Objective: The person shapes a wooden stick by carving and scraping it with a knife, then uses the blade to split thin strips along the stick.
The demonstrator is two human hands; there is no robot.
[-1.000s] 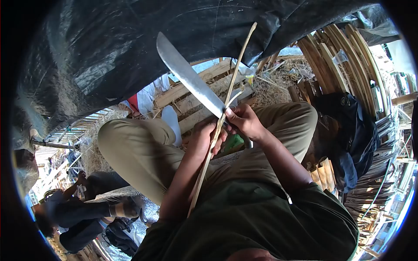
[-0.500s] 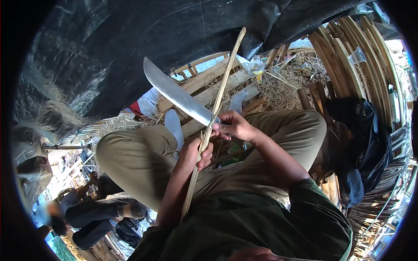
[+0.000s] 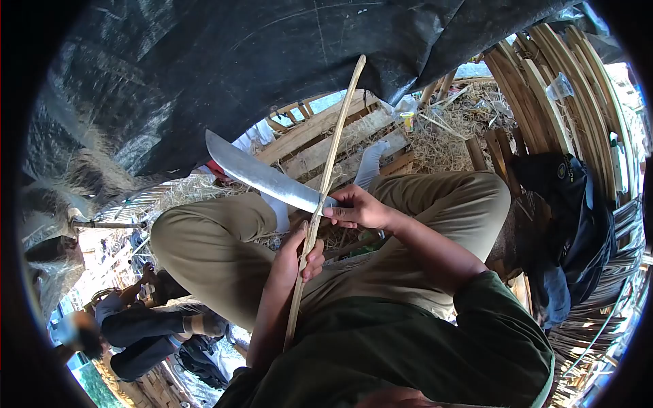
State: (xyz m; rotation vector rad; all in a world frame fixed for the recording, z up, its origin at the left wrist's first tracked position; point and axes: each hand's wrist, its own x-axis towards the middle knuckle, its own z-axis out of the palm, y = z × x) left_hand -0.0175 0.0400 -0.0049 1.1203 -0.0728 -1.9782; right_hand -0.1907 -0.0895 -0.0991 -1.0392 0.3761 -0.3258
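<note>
A long, pale strip of split wood [image 3: 339, 132] runs from near my chest up toward the black sheet. My left hand [image 3: 294, 260] is wrapped round its lower half, in front of my lap. In my right hand [image 3: 362, 208] is a machete [image 3: 265, 177], its broad steel blade pointing up and left. Near the grip, the blade crosses the strip and appears to touch it just above my left hand. Small raised slivers show on the wood there. Most of the machete's handle is hidden by my right fingers.
A black plastic sheet [image 3: 204, 47] hangs ahead. Wooden slats [image 3: 333, 132] and straw [image 3: 452, 132] lie beyond my crossed legs. Stacked planks [image 3: 537, 102] and a dark backpack [image 3: 564, 217] are at right. Another person [image 3: 146, 326] sits at lower left; a yellow cup [image 3: 408, 121] lies ahead.
The machete has swung lower and flatter, its tip moving left and down. The strip's upper end has shifted left and slightly down. Both hands keep their holds.
</note>
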